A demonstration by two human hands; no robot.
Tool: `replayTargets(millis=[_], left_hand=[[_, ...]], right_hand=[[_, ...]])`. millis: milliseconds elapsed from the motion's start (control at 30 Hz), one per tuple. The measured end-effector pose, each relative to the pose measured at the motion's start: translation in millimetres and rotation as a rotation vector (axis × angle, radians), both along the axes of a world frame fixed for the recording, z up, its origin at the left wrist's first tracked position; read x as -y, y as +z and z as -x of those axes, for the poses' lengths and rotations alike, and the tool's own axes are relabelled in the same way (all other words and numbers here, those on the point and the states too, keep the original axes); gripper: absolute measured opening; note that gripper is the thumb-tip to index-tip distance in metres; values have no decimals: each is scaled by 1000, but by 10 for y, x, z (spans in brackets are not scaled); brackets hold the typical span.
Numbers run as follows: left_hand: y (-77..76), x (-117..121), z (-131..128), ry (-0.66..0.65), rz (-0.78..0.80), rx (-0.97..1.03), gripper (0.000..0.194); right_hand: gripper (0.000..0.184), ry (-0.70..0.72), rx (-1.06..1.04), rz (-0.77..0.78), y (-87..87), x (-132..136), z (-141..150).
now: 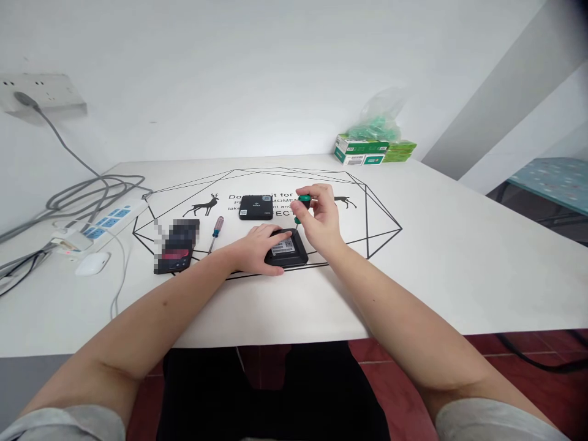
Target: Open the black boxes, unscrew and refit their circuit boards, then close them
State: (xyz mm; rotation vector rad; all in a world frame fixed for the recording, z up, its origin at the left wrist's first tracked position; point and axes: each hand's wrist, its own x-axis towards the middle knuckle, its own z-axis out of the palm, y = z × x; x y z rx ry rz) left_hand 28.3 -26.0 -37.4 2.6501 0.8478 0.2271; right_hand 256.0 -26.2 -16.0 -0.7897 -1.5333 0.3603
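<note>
On the desk in front of me lies a square black casing [299, 250] with a white barcode label inside its raised rim. My left hand [258, 248] grips its left side, thumb at the near edge and fingers across the top. In my right hand [321, 215] is a screwdriver [297, 220] with a green and black handle, held upright between thumb and fingers. Its thin shaft points down to the far right corner of the casing; whether the tip sits in a screw is too small to tell. A flat black box [256, 207] with small stickers rests just beyond.
A second screwdriver [216, 233] with a red and blue handle lies left, by a partly blurred phone [177, 246]. Farther left are a white earbud case [92, 263], a power strip [114, 220] and coiled grey cables. Green-and-white boxes [362, 149] stand at the back right.
</note>
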Motion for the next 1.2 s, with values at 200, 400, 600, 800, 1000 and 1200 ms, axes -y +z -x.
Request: replayTargets(millis=[200,400,600,800,1000,1200], left_hand=[[80,35,-35,46,47,-50,106],[99,81,-83,77,44,-73,107],[98,80,-87,69,39,-52,101],[131,96,-98,83,58,-77,103],[118,87,-108,60,50,-76,103],[73,61,-99,63,48,-28,101]], right_hand=[[28,-3,-84,-3,20,20,32],[34,41,-54,19,21,39,21],[27,-107,24,-67,63,29,27],[33,38,-125,31,7,33,31],[29,-105,24,-56,49,46,24],[40,-59,33,-24,-12,-1,17]])
